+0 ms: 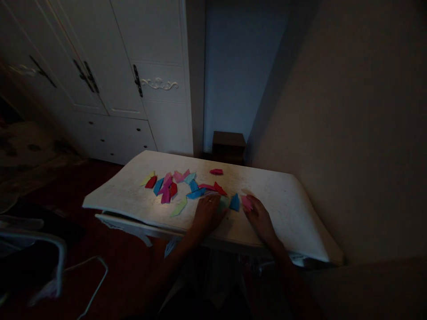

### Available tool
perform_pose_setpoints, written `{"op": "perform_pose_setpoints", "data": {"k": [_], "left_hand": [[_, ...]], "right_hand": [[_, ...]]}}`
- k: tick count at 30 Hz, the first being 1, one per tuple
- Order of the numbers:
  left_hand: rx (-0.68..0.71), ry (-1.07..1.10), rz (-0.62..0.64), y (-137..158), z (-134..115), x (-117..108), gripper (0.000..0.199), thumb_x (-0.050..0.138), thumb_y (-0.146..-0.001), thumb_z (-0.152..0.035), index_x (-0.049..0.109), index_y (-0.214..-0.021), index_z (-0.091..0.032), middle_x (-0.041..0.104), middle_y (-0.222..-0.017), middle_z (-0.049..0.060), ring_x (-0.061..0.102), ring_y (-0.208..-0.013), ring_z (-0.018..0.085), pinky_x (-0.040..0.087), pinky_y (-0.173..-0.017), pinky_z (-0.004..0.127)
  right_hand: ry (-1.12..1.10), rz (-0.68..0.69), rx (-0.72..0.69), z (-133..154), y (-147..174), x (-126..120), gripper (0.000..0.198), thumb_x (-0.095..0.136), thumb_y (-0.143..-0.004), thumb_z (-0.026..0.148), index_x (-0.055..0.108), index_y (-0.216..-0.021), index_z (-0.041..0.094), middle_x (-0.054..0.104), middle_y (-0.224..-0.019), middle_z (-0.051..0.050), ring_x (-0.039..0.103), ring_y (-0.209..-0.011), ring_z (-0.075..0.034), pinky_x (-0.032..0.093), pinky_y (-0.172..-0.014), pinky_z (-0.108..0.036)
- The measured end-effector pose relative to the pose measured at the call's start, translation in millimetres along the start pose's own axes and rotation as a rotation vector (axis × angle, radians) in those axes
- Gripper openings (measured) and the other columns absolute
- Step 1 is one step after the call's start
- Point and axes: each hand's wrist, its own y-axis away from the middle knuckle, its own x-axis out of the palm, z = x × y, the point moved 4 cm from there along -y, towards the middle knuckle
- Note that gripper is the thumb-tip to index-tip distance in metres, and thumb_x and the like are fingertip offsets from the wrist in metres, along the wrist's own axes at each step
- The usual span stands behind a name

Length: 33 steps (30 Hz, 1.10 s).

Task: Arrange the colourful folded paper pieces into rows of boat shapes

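Bare hands work at a white table [276, 191] whose top is mottled and faintly stained, with a curved left end and a smooth, slightly shiny right end. The right hand [263, 218] pinches a pink folded piece [247, 203] between thumb and fingers, just above or on the tabletop; I cannot tell which. The left hand [207, 215] lies palm down to the left, a thin ring [210, 201] on one finger, its fingertips by a pale green piece [224, 203]; whether they grip it I cannot tell. Between the hands stands or lies a blue piece [235, 202], flat-sided and pointed at the far end.

The other pieces look like creased paper, angular with slanted ends. A light green strip [179, 207] lies near and left, a yellow piece [147, 178] and a dark red one [151, 182] touch at the far left of the group, and a magenta piece [165, 196] overlaps its neighbours. One crimson piece [216, 171] lies alone on the far side.

Beyond, on the left, rises a white wardrobe [167, 133] with panelled doors, dark handles and a raised scroll ornament [160, 83]. A boxy brown piece of furniture [228, 140] stands behind the table.
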Motion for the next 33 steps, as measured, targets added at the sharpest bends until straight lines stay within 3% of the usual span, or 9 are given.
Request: {"op": "perform_pose_setpoints", "data": {"k": [6,9,16,20,25,29,33], "left_hand": [[0.115,-0.056,0.051,16,18,3,0.035,0.053,-0.088,-0.021,0.056,-0.123,-0.017,0.058,-0.13,0.014,0.052,-0.121,0.028,0.043,-0.098,0.047],[0.146,-0.101,0.034,26,27,5,0.025,0.051,-0.089,-0.018,0.064,-0.11,-0.018,0.061,-0.125,0.014,0.052,-0.121,0.029,0.042,-0.1,0.048],[0.043,-0.134,-0.043,35,61,-15,0.038,0.047,-0.085,-0.007,0.062,-0.118,-0.019,0.064,-0.122,0.009,0.05,-0.123,0.026,0.039,-0.104,0.048],[-0.067,-0.185,-0.12,36,80,-27,0.039,0.046,-0.084,-0.007,0.06,-0.119,-0.017,0.058,-0.13,0.012,0.047,-0.126,0.028,0.039,-0.105,0.047],[-0.183,-0.188,-0.224,45,96,-40,0.039,0.053,-0.088,-0.027,0.054,-0.123,-0.011,0.05,-0.134,0.02,0.045,-0.127,0.032,0.041,-0.103,0.048],[-0.148,-0.174,-0.282,61,111,-51,0.049,0.057,-0.087,-0.04,0.051,-0.125,-0.01,0.054,-0.129,0.02,0.049,-0.122,0.032,0.044,-0.1,0.045],[-0.133,-0.204,-0.228,70,125,-59,0.045,0.057,-0.086,-0.046,0.057,-0.12,-0.016,0.064,-0.114,0.014,0.057,-0.106,0.031,0.049,-0.087,0.045]], "right_hand": [[0.245,0.234,-0.292,32,-2,30,0.037,0.055,-0.088,0.031,0.06,-0.124,0.027,0.051,-0.14,-0.008,0.04,-0.133,-0.028,0.027,-0.112,-0.056],[0.352,0.334,-0.361,40,-5,50,0.032,0.058,-0.087,0.03,0.064,-0.118,0.024,0.053,-0.137,-0.011,0.042,-0.131,-0.03,0.027,-0.11,-0.057],[0.393,0.443,-0.475,49,-23,77,0.033,0.052,-0.09,0.021,0.061,-0.122,0.021,0.055,-0.134,-0.014,0.046,-0.128,-0.028,0.031,-0.107,-0.057],[0.418,0.455,-0.481,50,-33,88,0.038,0.051,-0.088,0.014,0.06,-0.124,0.019,0.057,-0.132,-0.015,0.045,-0.13,-0.028,0.026,-0.11,-0.057],[0.414,0.377,-0.374,45,-38,88,0.048,0.052,-0.089,0.02,0.048,-0.137,0.017,0.046,-0.142,-0.017,0.039,-0.134,-0.029,0.027,-0.111,-0.055],[0.378,0.37,-0.316,45,-37,75,0.059,0.054,-0.089,0.026,0.036,-0.145,0.02,0.046,-0.143,-0.015,0.039,-0.133,-0.028,0.032,-0.109,-0.05],[0.395,0.44,-0.342,50,-35,69,0.05,0.053,-0.09,0.031,0.046,-0.138,0.019,0.053,-0.136,-0.014,0.045,-0.128,-0.028,0.03,-0.11,-0.052]]}}
